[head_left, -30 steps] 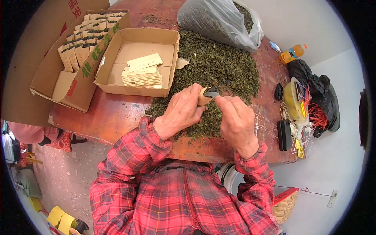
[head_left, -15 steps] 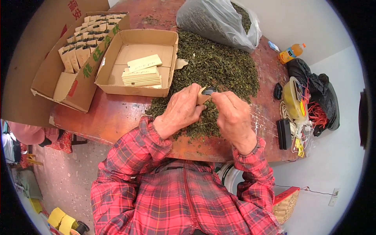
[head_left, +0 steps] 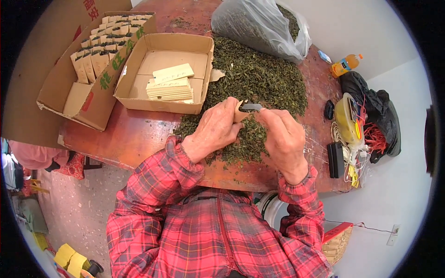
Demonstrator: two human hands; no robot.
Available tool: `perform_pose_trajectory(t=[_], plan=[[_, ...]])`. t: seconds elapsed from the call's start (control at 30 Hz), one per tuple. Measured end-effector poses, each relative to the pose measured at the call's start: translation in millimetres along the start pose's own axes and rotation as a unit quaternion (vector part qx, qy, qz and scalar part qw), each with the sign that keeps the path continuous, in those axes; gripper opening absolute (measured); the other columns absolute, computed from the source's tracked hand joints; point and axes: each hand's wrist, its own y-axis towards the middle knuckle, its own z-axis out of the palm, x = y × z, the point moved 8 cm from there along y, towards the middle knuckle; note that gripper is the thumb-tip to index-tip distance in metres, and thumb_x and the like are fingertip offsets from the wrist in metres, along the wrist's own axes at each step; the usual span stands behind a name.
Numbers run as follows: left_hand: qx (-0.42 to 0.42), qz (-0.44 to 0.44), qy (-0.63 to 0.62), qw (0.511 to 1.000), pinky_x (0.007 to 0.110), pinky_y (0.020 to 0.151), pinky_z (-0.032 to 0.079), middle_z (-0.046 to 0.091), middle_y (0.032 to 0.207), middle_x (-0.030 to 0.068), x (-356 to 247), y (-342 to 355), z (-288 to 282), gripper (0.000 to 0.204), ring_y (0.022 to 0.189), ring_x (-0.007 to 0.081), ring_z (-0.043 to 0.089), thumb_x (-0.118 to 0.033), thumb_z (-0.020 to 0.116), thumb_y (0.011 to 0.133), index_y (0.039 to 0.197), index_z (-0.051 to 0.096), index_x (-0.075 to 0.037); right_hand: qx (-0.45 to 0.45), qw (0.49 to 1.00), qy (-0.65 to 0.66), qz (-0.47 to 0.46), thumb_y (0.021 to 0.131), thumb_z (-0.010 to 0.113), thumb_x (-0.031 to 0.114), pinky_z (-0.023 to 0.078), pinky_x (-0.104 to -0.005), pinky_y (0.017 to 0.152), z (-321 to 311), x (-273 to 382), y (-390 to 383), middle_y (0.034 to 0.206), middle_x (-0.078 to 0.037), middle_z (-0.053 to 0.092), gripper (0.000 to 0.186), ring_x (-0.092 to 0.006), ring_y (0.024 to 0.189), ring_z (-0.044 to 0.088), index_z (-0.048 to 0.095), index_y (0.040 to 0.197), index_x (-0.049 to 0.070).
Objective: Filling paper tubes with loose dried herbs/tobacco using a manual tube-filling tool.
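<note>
My left hand (head_left: 213, 125) is closed round a small tan paper packet (head_left: 239, 115), its mouth tilted toward the right. In my right hand (head_left: 284, 139) is a small grey scoop (head_left: 252, 107), pinched by its handle, with its far end at the packet's mouth. Some dark leaf shows at that opening. How full the packet is stays hidden. Both hands are over a wide heap of dried green leaves (head_left: 264, 78) on the red wooden table (head_left: 139, 139).
Left of the heap, an open shallow carton (head_left: 160, 107) holds stacked flat packets (head_left: 169, 90). A longer carton (head_left: 99, 109) holds rows of filled packets (head_left: 99, 60). Behind lies a clear plastic bag of leaves (head_left: 259, 28). An orange drink bottle (head_left: 345, 66) and yellow tub (head_left: 345, 120) stand right.
My right hand has moved a little right and down, drawing the scoop partly back from the packet's mouth, so more of the scoop shows. My left hand holds the packet almost still.
</note>
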Motion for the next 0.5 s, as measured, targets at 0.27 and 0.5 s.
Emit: perform_pose_trajectory(t=[0.27, 0.5], plan=[[0.013, -0.017, 0.001, 1.000, 0.053, 0.074, 0.052, 0.062, 0.092, 0.0245, 1.7, 0.1, 1.4, 0.050, 0.088, 0.0494, 0.065, -0.002, 0.082, 0.081, 0.119, 0.049, 0.001, -0.029, 0.999, -0.003, 0.024, 0.079, 0.063, -0.020, 0.059, -0.0352, 0.065, -20.2, -2.1, 1.9, 0.093, -0.014, 0.074, 0.039, -0.0260, 0.076, 0.073, 0.073, 0.111, -0.001], [0.010, -0.009, 0.005, 1.000, 0.052, 0.073, 0.052, 0.062, 0.090, 0.0234, -1.1, -0.5, 0.5, 0.049, 0.086, 0.0476, 0.065, -0.002, 0.081, 0.082, 0.118, 0.049, 0.000, -0.009, 1.000, 0.010, 0.006, 0.080, 0.066, -0.018, 0.059, -0.0368, 0.067, -8.2, -0.4, 5.3, 0.095, -0.015, 0.074, 0.036, -0.0295, 0.079, 0.073, 0.073, 0.111, -0.001]])
